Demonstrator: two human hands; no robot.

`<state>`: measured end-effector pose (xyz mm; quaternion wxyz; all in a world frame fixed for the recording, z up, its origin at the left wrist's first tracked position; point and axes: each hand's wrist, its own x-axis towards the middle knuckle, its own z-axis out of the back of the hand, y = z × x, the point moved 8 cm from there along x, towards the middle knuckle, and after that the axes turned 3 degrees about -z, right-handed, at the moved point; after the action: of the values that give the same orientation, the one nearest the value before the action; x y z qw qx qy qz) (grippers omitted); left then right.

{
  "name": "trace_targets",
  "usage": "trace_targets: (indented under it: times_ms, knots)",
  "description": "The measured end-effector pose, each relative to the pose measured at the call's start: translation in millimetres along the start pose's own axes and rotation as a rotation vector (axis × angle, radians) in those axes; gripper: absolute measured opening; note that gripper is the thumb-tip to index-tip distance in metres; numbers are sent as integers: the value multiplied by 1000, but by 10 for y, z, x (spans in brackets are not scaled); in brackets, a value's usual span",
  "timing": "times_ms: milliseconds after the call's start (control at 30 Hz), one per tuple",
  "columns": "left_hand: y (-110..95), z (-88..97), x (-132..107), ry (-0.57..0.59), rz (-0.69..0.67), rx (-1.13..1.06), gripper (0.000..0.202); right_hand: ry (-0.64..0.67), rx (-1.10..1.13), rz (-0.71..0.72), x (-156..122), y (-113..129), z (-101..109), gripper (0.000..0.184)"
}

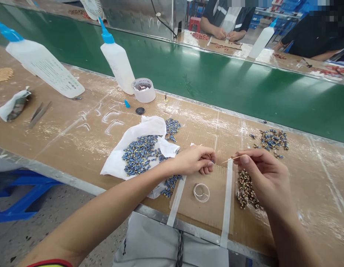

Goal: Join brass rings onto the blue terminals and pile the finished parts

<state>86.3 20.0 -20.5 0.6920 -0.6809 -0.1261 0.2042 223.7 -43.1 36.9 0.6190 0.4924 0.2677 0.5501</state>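
Stick (230, 159) is pinched between thumb and fingers of right hand (265, 176), over back edge of cardboard (205, 215), tip aimed at left hand (195, 161), near but apart. Left thumb and fingers are pressed together; a small part (213, 161) seems gripped there, mostly hidden. Cup (201, 200) is set on cardboard, below hands. Blue parts (140, 154) are heaped on white sheet (111, 165) to the left; dark parts (245, 189) are piled under right hand. Step in hand judged as stick work on single part; steady left grip and light, precise tip contact are called for next.
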Motion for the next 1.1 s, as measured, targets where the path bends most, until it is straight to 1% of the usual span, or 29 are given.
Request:
trace_targets:
  times_ms: [33, 67, 167, 200, 267, 433, 500, 533, 600, 633, 667, 700, 733, 767, 800, 867, 933, 1000, 1100]
  knots:
    - [-4, 3, -1, 1, 3, -9, 5, 66, 50, 2, -3, 34, -39, 6]
    - [-9, 10, -3, -1, 5, -18, 5, 165, 85, 21, -17, 86, -114, 5]
    - [-38, 40, -12, -10, -7, -37, 5, 514, 88, 103, -139, 238, -438, 8]
    - [-47, 53, -15, -16, -14, -37, 5, 591, 64, 122, -184, 261, -529, 10]
    - [-55, 83, -18, -33, -18, -25, 6, 655, 6, 147, -241, 268, -656, 12]
    - [-31, 151, -20, -97, 34, -6, 7, 699, -85, 151, -313, 228, -831, 11]
    - [-42, 164, -21, -113, 40, 21, 7, 684, -88, 131, -285, 221, -800, 10]
    - [-48, 165, -22, -116, 44, 35, 8, 654, -84, 119, -246, 213, -738, 11]
    - [-43, 163, -24, -116, 64, 38, 10, 519, -93, 86, -112, 160, -489, 17]
    - [-32, 160, -26, -116, 79, 27, 11, 436, -120, 63, -35, 105, -317, 19]
    - [-19, 158, -27, -117, 94, 15, 11, 324, -165, 37, 45, 33, -109, 17]
    - [-7, 160, -28, -121, 106, 7, 11, 241, -244, -1, 110, -62, 85, 17]
    - [3, 162, -29, -126, 113, 7, 11, 206, -336, -40, 156, -169, 237, 18]
    - [9, 164, -29, -128, 117, 13, 10, 211, -419, -72, 186, -275, 341, 20]
    - [12, 164, -29, -127, 118, 22, 10, 239, -482, -90, 202, -370, 402, 20]
    - [11, 165, -29, -126, 115, 41, 11, 326, -555, -116, 199, -523, 411, 19]
    - [2, 168, -30, -128, 109, 52, 11, 391, -593, -124, 177, -604, 332, 15]
    - [-6, 170, -33, -133, 107, 52, 11, 415, -637, -107, 164, -619, 231, 12]
    - [-10, 164, -39, -133, 108, 48, 10, 390, -724, -55, 178, -587, 114, 14]
